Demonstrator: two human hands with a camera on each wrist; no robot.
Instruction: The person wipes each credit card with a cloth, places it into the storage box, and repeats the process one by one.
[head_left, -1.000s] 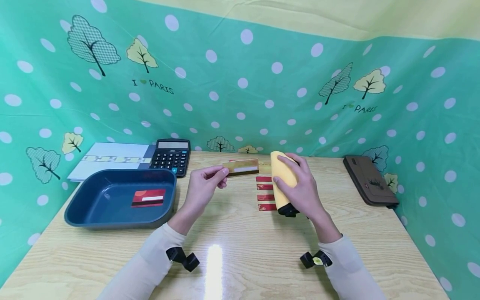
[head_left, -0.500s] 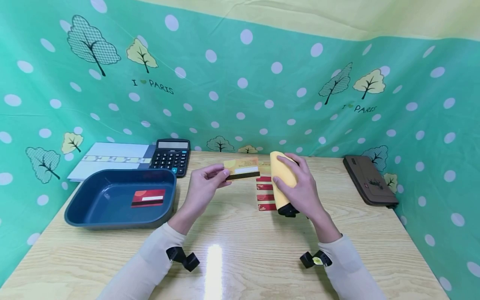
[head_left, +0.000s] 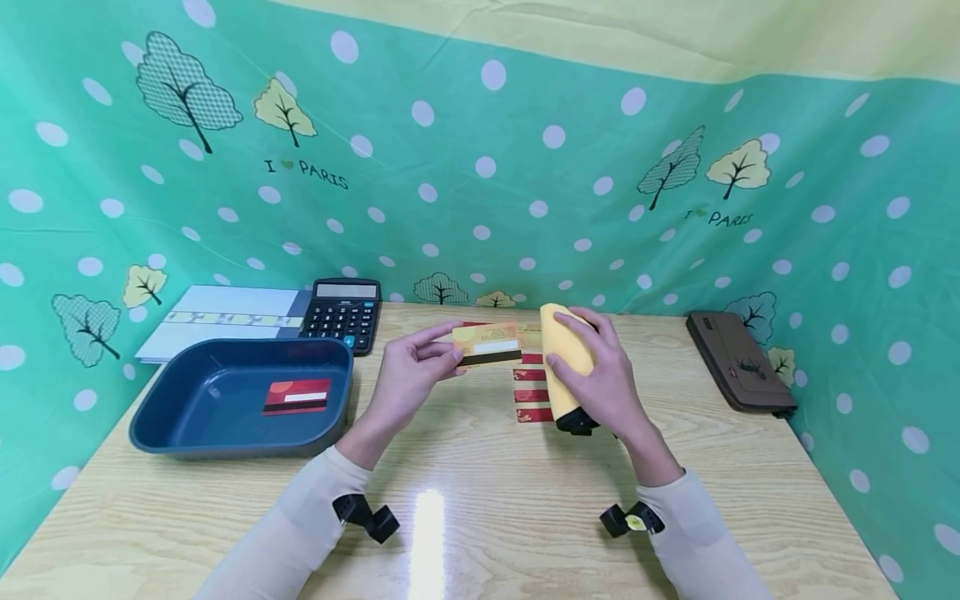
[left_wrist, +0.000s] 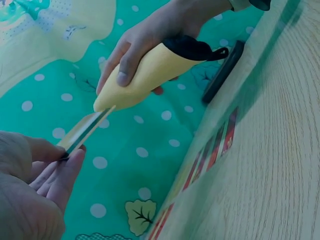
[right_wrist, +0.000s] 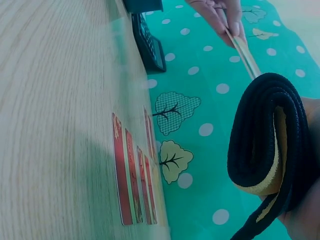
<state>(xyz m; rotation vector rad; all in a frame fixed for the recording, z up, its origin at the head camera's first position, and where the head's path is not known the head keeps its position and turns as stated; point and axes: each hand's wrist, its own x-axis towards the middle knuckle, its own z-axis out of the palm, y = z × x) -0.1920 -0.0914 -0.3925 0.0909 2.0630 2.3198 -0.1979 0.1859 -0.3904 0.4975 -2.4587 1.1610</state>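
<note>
My left hand [head_left: 412, 367] pinches the left end of a yellow-gold bank card [head_left: 487, 344] between thumb and fingers, held above the table. The card's back, with a white strip and a black magnetic stripe, faces me. My right hand [head_left: 603, 362] grips a folded yellow cloth [head_left: 562, 358] with dark edging and a small loop. In the left wrist view, the card's far end is right at the tip of the cloth [left_wrist: 145, 77]. The right wrist view shows the cloth's dark folded layers [right_wrist: 265, 135] end-on. Below lie several red cards [head_left: 531, 396], partly hidden by the cloth.
A blue basin [head_left: 240, 442] on the left contains a red card [head_left: 296, 397]. Behind it are a black calculator [head_left: 341, 315] and a pale folder [head_left: 225, 304]. A brown zipped wallet [head_left: 742, 362] lies at the right, near the polka-dot curtain [head_left: 480, 208].
The card in my left hand has tilted from a flatter angle so its striped back faces me, and it has shifted slightly right. My right hand and the cloth have stayed put.
</note>
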